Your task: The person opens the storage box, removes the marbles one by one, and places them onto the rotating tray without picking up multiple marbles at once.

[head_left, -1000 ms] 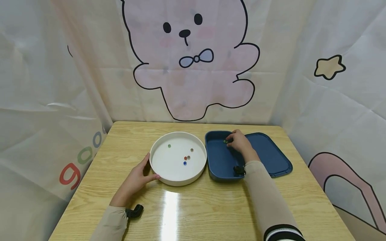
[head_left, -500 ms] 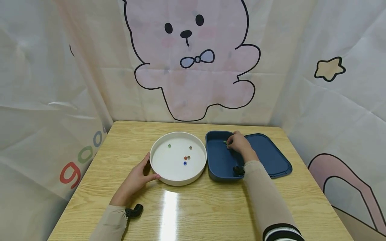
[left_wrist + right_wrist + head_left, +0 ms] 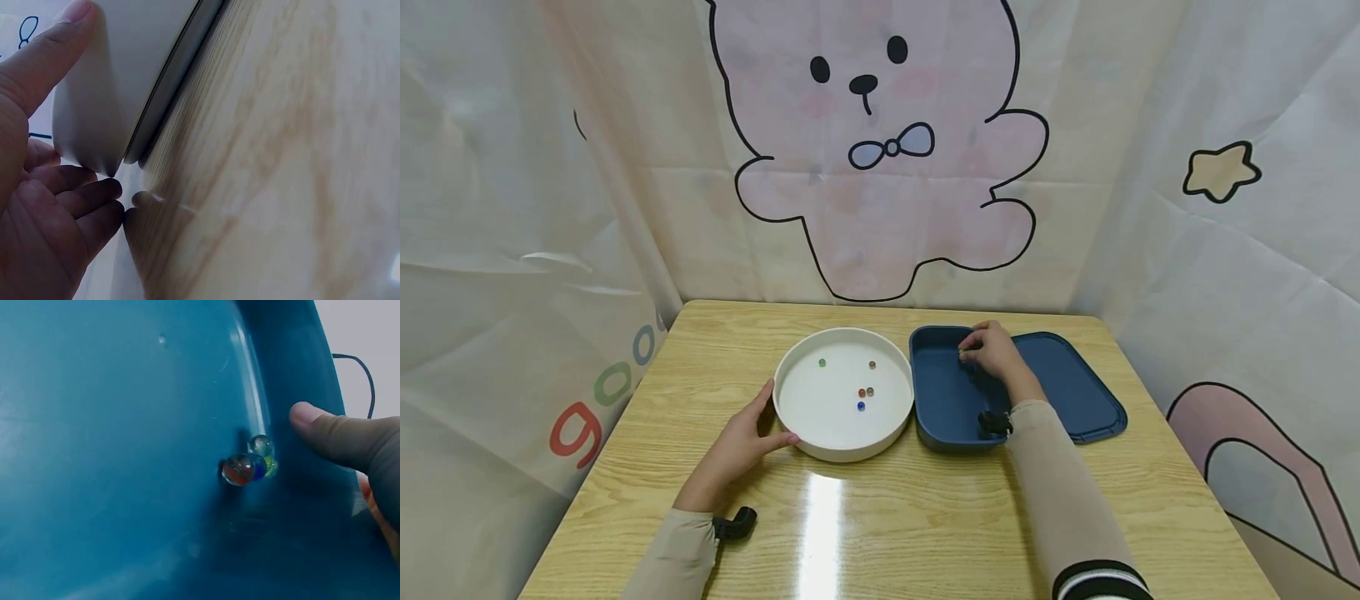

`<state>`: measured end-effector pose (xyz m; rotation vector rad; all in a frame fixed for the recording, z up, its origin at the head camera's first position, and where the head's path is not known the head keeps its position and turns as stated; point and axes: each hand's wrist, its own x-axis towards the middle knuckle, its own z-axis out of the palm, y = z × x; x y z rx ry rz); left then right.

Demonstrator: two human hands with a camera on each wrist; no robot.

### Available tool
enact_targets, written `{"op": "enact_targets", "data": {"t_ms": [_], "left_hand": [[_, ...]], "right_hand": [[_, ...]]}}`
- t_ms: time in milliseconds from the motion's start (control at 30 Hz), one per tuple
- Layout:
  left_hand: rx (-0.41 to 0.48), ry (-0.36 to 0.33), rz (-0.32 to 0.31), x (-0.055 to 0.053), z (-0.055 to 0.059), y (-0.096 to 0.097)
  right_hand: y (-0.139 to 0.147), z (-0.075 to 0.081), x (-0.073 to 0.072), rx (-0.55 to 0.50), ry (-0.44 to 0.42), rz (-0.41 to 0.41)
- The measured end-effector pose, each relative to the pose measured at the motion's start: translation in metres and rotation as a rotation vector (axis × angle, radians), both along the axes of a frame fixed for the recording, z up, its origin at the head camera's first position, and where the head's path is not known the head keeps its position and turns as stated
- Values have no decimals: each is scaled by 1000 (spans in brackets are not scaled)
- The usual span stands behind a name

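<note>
My left hand point(image 3: 741, 446) holds the outer wall of a round white dish point(image 3: 805, 425), thumb at the near side and fingers at the left. In the left wrist view the thumb lies along the wall and bent fingertips meet its lower edge. The dish holds a green marble point(image 3: 822, 362), a blue marble point(image 3: 861, 407), a red marble point(image 3: 862, 392) and two brownish ones. My right hand point(image 3: 996, 350) reaches into a dark blue box point(image 3: 936, 400). In the right wrist view its thumb point(image 3: 319, 428) stands apart from several clustered marbles, including a red-and-clear marble point(image 3: 238, 470); the other fingers are mostly hidden.
A dark blue lid point(image 3: 1075, 392) lies on the wooden table point(image 3: 925, 533), right of the box. Dish and box stand side by side with their rims close together. A printed curtain point(image 3: 880, 233) hangs behind the table.
One brownish marble in the dish has rolled a little away and left. My right fingers have shifted slightly in the box, and the green marbles by them are less visible. The left hand stays put.
</note>
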<state>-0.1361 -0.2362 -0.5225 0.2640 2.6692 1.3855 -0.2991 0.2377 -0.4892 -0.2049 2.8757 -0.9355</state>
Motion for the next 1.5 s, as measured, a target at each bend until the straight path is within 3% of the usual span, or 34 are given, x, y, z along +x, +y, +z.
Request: {"op": "enact_targets", "data": {"t_ms": [433,900,1500], "left_hand": [[1,5,-5,-1,-1,0],[-12,9,-3,0,0,-1],[-9,12,-3,-1,0,0]], "right_hand": [[2,30,5,-61,111,-17],[-26,56,21,-45,255,59],[-82,75,42,-120,262,131]]}}
